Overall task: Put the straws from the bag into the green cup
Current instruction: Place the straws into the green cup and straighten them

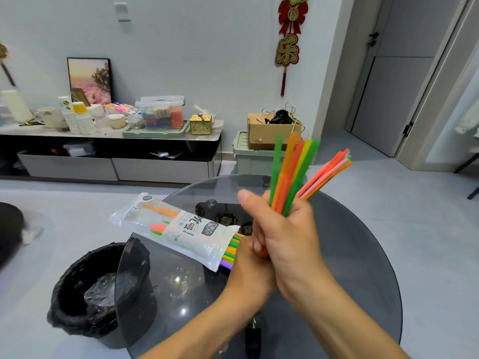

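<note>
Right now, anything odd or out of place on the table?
Yes: no green cup is in view. The right hand grips a splayed bunch of straws; the left hand is at the straw bag's open end, which overhangs the glass table.

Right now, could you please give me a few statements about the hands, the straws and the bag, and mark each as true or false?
1. The right hand grips a bundle of straws pointing upward. True.
2. The straw bag lies in the black bin. False: it lies over the edge of the glass table, with straws sticking out of its open end.
3. A green cup stands on the table beside the bag. False: no green cup shows on the table.
4. The black bin stands on the floor to the table's left. True.
5. The left hand is mostly hidden behind the right hand. True.
</note>
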